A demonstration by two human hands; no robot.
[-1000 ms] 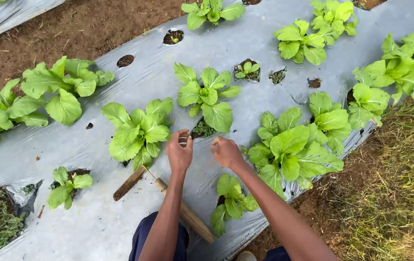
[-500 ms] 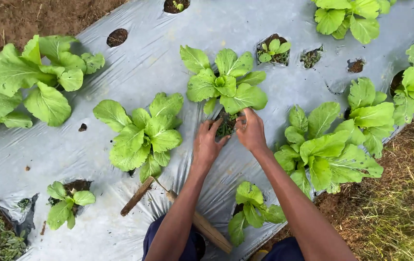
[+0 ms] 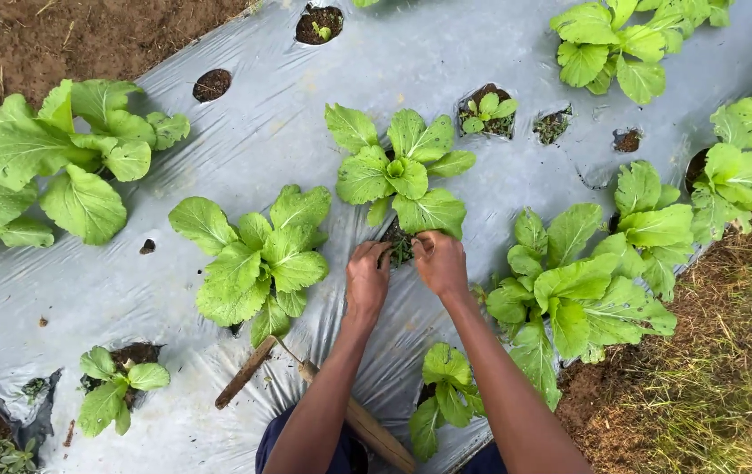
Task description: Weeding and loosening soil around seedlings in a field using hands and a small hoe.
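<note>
Silver-grey plastic mulch sheeting (image 3: 244,149) covers the garden bed and serves as the landmark for everything else: it runs slantwise across the view, with bare brown soil (image 3: 86,35) beyond its upper left edge and dry grass (image 3: 727,369) past its lower right edge. Near the middle of the sheeting grows a leafy green plant with broad, crinkled leaves (image 3: 402,171), rooted in a hole cut through the plastic. At the base of that plant, on the side nearer the person, a small clump of dark green weeds (image 3: 400,244) pokes out of the hole. The left hand (image 3: 367,276) and the right hand (image 3: 440,262) meet at this clump, one on each side of it; the fingers of both are curled inward and pressed into the weeds, though whether they truly pinch the stems cannot be told, since the fingertips are hidden among the leaves. Left of the hands on the sheeting spreads another large leafy green plant (image 3: 257,254), and to their right a third, bigger one (image 3: 578,285). Lower on the sheeting, close to the person's knees, lies a wooden-handled tool (image 3: 358,421) with a brown stick-like part angled away from it (image 3: 246,373). Small round planting holes (image 3: 212,85) dot the far side of the sheeting.
</note>
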